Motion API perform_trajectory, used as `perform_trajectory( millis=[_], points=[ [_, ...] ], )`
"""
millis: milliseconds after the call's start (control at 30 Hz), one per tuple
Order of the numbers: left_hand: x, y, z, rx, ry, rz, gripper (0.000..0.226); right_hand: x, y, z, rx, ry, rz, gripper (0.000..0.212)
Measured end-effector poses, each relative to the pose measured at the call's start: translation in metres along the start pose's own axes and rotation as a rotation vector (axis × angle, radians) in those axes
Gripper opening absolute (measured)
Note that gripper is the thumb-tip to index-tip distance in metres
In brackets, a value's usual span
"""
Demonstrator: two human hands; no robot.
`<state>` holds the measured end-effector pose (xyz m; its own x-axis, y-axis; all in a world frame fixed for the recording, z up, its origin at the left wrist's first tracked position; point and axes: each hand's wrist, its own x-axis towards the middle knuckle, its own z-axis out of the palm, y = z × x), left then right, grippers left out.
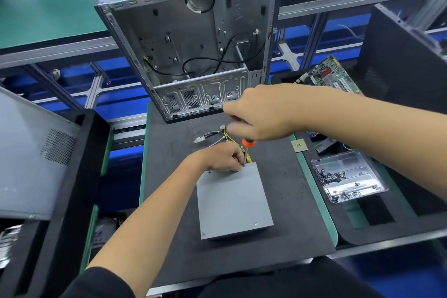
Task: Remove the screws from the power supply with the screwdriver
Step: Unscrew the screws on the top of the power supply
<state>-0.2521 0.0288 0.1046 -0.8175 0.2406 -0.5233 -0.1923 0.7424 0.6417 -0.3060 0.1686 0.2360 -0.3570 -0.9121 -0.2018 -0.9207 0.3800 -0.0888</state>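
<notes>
**Two hands at the far corner of the power supply**

Both hands meet at the far right corner of the grey power supply [234, 201], which lies flat on the dark mat [174, 213] in the middle of the bench. The right hand [262, 113] is curled over the top of the screwdriver [247, 150] – its handle is mostly hidden in the fist, with only the orange collar and the metal shaft showing below. The shaft stands nearly upright, its tip down at the supply's far edge. The left hand [223, 158] rests on that same corner, fingers bent and pinching close around the shaft's lower end; whether they also touch a screw cannot be told.

One screw [256, 224] shows in the near right corner of the supply's top face. A bundle of yellow and white wires [219, 135] runs from the supply's far end across the mat.

Just beyond the mat stands an open computer case [193, 38], tilted, with black cables loose inside. To the right, a clear plastic tray [350, 176] holds many small dark screws, a small square chip [299, 145] lies near the mat's edge, and a green circuit board [331, 75] sits farther off – partly behind the right forearm. A grey perforated panel [36, 152] leans at the left
</notes>
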Motion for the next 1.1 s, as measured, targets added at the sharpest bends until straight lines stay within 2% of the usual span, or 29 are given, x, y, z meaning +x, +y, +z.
perform_trajectory(
  millis=[67, 133, 233, 300, 367, 433, 500, 567, 633, 667, 767, 800, 867, 967, 1033, 1100],
  points=[
    [0.002, -0.001, 0.001, 0.006, -0.007, 0.010, 0.007, 0.002, 0.000, 0.002, -0.038, 0.035, -0.008, 0.021],
    [0.002, -0.002, 0.001, 0.021, -0.009, 0.014, 0.008, 0.002, 0.000, -0.002, 0.069, 0.002, -0.098, 0.009],
    [0.003, -0.002, 0.001, 0.023, -0.003, 0.016, 0.011, -0.002, -0.001, -0.008, 0.255, -0.083, -0.171, 0.025],
    [0.003, -0.002, 0.001, 0.017, -0.004, 0.004, 0.010, -0.001, -0.001, -0.003, 0.188, -0.039, -0.122, 0.016],
    [0.003, -0.002, 0.001, 0.019, -0.009, 0.005, 0.009, 0.000, -0.001, 0.001, 0.014, 0.018, -0.017, 0.023],
    [0.003, -0.002, 0.001, 0.027, -0.021, 0.014, 0.008, 0.002, -0.001, 0.002, -0.024, 0.039, -0.025, 0.022],
    [0.004, -0.002, 0.001, 0.038, -0.024, 0.020, 0.004, 0.001, -0.001, -0.001, 0.077, 0.028, -0.122, 0.008],
    [0.003, -0.002, 0.001, 0.033, -0.023, 0.022, 0.004, -0.002, -0.001, -0.006, 0.216, -0.042, -0.179, 0.021],
    [0.004, -0.003, 0.001, 0.034, -0.023, 0.022, 0.005, -0.004, -0.002, -0.006, 0.263, -0.064, -0.174, 0.019],
    [0.003, -0.003, 0.002, 0.032, -0.023, 0.011, 0.006, -0.003, -0.003, -0.004, 0.212, -0.042, -0.154, 0.012],
    [0.004, -0.003, 0.002, 0.036, -0.026, 0.021, 0.007, 0.001, -0.004, 0.003, -0.074, 0.037, -0.034, 0.026],
    [0.004, -0.004, 0.002, 0.044, -0.028, 0.027, 0.006, 0.002, -0.004, 0.004, -0.101, 0.064, -0.040, 0.024],
    [0.004, -0.005, 0.002, 0.051, -0.021, 0.043, 0.010, 0.003, -0.004, 0.000, 0.006, 0.040, -0.102, 0.012],
    [0.003, -0.008, 0.001, 0.065, -0.012, 0.068, 0.008, -0.001, -0.001, -0.009, 0.212, -0.070, -0.184, 0.025],
    [0.004, -0.010, 0.001, 0.071, -0.016, 0.079, 0.009, -0.001, 0.001, -0.007, 0.167, -0.057, -0.153, 0.019],
    [0.004, -0.010, 0.002, 0.062, -0.025, 0.082, 0.006, 0.001, 0.004, -0.001, -0.045, -0.016, -0.052, 0.023]
  ],
)
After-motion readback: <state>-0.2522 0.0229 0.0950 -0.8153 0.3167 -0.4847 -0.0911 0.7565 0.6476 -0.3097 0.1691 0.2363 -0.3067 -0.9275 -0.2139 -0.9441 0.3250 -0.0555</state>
